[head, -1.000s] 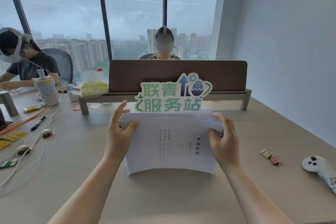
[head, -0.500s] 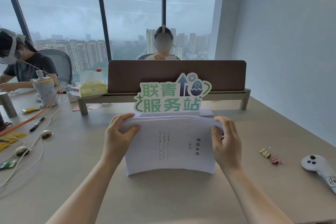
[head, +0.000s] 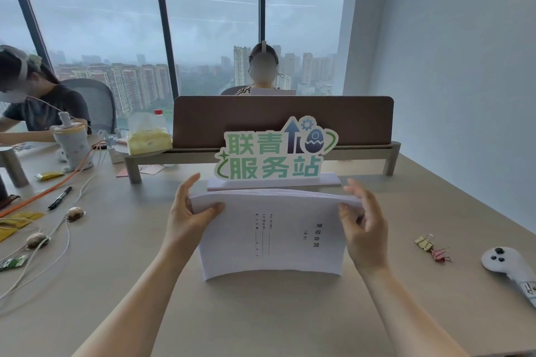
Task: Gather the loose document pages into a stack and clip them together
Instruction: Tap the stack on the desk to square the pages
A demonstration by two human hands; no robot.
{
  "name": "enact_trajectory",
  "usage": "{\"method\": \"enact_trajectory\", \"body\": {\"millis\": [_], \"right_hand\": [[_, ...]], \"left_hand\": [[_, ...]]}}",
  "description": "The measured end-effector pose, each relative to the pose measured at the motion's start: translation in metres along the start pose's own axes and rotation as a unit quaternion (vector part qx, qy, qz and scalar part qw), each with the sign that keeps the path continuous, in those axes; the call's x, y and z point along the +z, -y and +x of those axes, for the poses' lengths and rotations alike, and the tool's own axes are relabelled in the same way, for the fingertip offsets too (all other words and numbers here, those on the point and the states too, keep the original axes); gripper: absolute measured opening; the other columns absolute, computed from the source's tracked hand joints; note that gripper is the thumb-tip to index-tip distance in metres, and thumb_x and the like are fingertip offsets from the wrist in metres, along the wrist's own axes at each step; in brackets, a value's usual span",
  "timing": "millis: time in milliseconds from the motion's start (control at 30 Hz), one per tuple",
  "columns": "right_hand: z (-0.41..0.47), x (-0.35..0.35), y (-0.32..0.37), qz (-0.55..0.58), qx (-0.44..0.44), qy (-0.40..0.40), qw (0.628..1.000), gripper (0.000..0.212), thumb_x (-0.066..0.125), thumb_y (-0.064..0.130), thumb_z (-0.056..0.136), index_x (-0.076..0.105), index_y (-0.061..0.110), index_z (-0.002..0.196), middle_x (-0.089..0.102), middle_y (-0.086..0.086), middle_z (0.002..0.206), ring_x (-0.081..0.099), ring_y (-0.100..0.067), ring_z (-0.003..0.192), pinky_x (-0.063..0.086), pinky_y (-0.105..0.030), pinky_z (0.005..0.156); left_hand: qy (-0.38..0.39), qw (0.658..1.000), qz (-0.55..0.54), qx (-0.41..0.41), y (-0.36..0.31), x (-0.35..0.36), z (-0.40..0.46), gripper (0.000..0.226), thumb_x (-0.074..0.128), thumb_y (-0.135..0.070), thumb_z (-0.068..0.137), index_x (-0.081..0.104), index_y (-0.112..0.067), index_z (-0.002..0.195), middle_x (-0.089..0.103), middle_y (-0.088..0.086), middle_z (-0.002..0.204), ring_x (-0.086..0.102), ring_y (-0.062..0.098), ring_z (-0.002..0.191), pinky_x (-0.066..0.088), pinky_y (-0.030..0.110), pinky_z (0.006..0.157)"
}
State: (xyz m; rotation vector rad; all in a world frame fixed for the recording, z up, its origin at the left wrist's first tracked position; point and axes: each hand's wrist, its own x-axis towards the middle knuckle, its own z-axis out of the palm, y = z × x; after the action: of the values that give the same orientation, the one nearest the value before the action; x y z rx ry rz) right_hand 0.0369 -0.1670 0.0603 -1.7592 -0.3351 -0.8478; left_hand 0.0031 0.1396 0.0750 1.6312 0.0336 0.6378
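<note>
A stack of white document pages [head: 275,235] stands on its long lower edge on the table, printed side toward me, its text turned sideways. My left hand [head: 188,214] grips the stack's upper left corner, thumb on the front. My right hand [head: 365,223] holds the upper right corner with thumb and fingers, the other fingers spread. Two binder clips, a yellow one [head: 424,242] and a pink one [head: 441,255], lie on the table to the right of my right hand, apart from the stack.
A green-lettered sign [head: 275,153] stands just behind the stack, in front of a brown desk divider [head: 284,119]. A white controller [head: 510,266] lies at the far right. Cables [head: 58,229], a pen [head: 59,198] and wrappers are at left. Two people sit beyond the table.
The stack's top edge has dropped lower and its pages look more even. My left-hand fingers have opened behind the corner, and my right-hand fingers have spread.
</note>
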Motion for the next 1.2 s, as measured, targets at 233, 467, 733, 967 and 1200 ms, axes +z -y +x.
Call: {"method": "enact_trajectory", "body": {"millis": [233, 467, 733, 967, 1200], "right_hand": [[-0.009, 0.006, -0.002, 0.23, 0.267, 0.118, 0.928, 0.018, 0.064, 0.002, 0.089, 0.076, 0.015, 0.083, 0.075, -0.002, 0.084, 0.069, -0.014, 0.074, 0.049, -0.039, 0.075], [0.001, 0.011, 0.005, 0.227, 0.233, 0.07, 0.943, 0.021, 0.065, 0.001, 0.089, 0.074, 0.017, 0.077, 0.07, 0.0, 0.078, 0.063, -0.017, 0.068, 0.051, -0.035, 0.065], [-0.019, 0.016, -0.008, 0.237, 0.307, 0.147, 0.91, 0.004, 0.078, 0.01, 0.071, 0.077, 0.014, 0.073, 0.075, -0.006, 0.08, 0.068, -0.022, 0.075, 0.053, -0.035, 0.067], [-0.008, 0.013, -0.005, 0.267, 0.269, 0.145, 0.914, 0.014, 0.071, -0.002, 0.081, 0.075, 0.011, 0.081, 0.075, -0.006, 0.083, 0.07, -0.019, 0.073, 0.056, -0.034, 0.067], [-0.016, 0.019, -0.013, 0.241, 0.287, 0.158, 0.914, 0.026, 0.09, 0.024, 0.055, 0.079, 0.015, 0.076, 0.076, -0.008, 0.085, 0.069, -0.023, 0.078, 0.053, -0.043, 0.075]], "left_hand": [[0.051, 0.985, -0.091, -0.134, 0.028, 0.001, -0.008, 0.062, 0.091, -0.044, 0.035, 0.076, -0.016, 0.089, 0.077, 0.004, 0.087, 0.071, 0.028, 0.085, 0.054, 0.033, 0.069], [0.03, 0.988, -0.113, -0.103, 0.01, 0.003, 0.001, 0.015, 0.081, -0.003, 0.071, 0.073, -0.008, 0.083, 0.075, -0.001, 0.073, 0.067, 0.02, 0.067, 0.055, 0.026, 0.056], [0.062, 0.98, -0.092, -0.163, 0.038, -0.007, -0.012, 0.061, 0.089, -0.033, 0.033, 0.076, -0.01, 0.088, 0.078, 0.008, 0.088, 0.07, 0.029, 0.083, 0.056, 0.037, 0.076], [0.091, 0.984, -0.103, -0.116, 0.031, -0.018, -0.002, 0.062, 0.094, -0.036, 0.032, 0.078, -0.012, 0.087, 0.077, 0.009, 0.091, 0.072, 0.024, 0.081, 0.056, 0.036, 0.075], [0.097, 0.981, -0.092, -0.139, 0.04, -0.018, -0.008, 0.078, 0.097, -0.046, 0.02, 0.078, -0.011, 0.087, 0.077, 0.013, 0.095, 0.072, 0.027, 0.084, 0.057, 0.039, 0.077]]}}
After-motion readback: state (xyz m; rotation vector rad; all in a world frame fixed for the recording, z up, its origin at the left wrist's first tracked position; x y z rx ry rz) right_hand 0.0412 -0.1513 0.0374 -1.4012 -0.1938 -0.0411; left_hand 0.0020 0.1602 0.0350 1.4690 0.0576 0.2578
